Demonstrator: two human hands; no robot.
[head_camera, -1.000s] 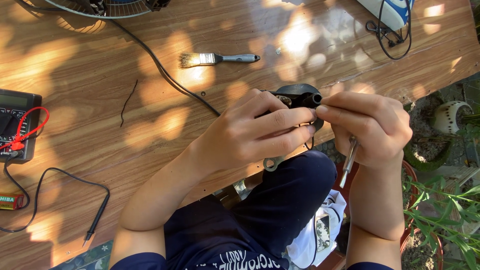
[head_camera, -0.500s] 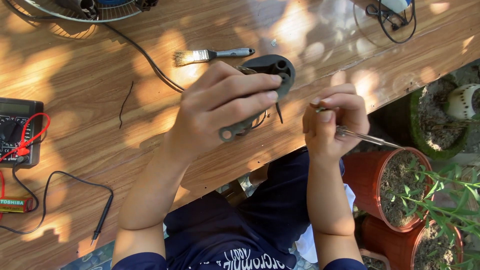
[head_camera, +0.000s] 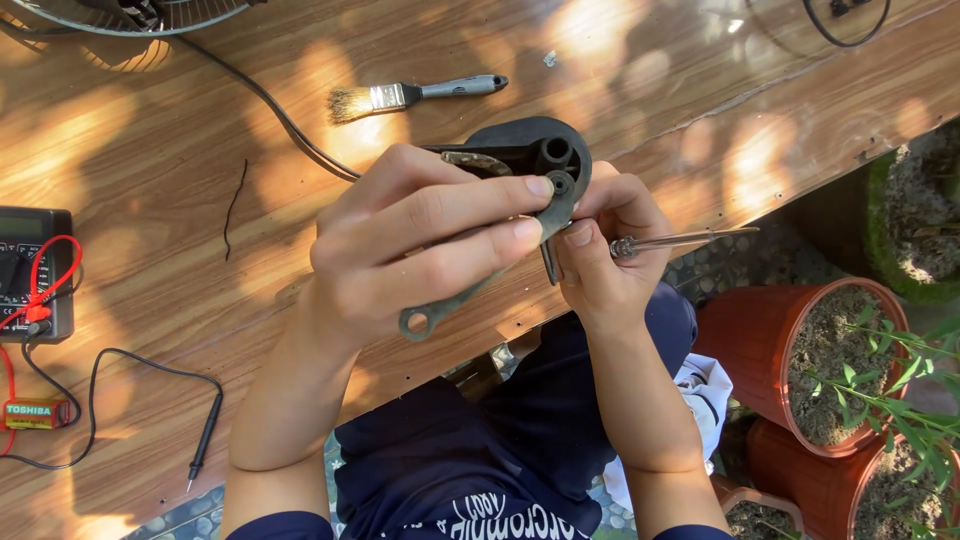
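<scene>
Head view: the left hand (head_camera: 420, 245) holds a dark plastic housing (head_camera: 520, 165) above the near edge of the wooden table (head_camera: 150, 180). Its fingers (head_camera: 470, 195) lie pressed together across the front of the housing, with the fingertips ending at the round sockets on the right end of the part. A thin arm with a ring-shaped eyelet (head_camera: 418, 322) projects from below the hand toward the near left. The right hand (head_camera: 610, 250) sits just to the right of the housing and touches it; its fingers are curled shut around a screwdriver (head_camera: 680, 241), with the thumb pressed against the lower edge of the housing. The metal shaft of the screwdriver points to the right, clear of the table edge. On the table beyond the hands lies a paintbrush (head_camera: 415, 95) with a grey handle, and a black cable (head_camera: 270, 105) runs from the far left toward the housing. At the left edge sit a multimeter (head_camera: 30, 270) with red and black leads, a black probe (head_camera: 205, 440) and a small battery (head_camera: 35, 412). Red flowerpots (head_camera: 810, 370) with soil stand on the ground at the near right.
</scene>
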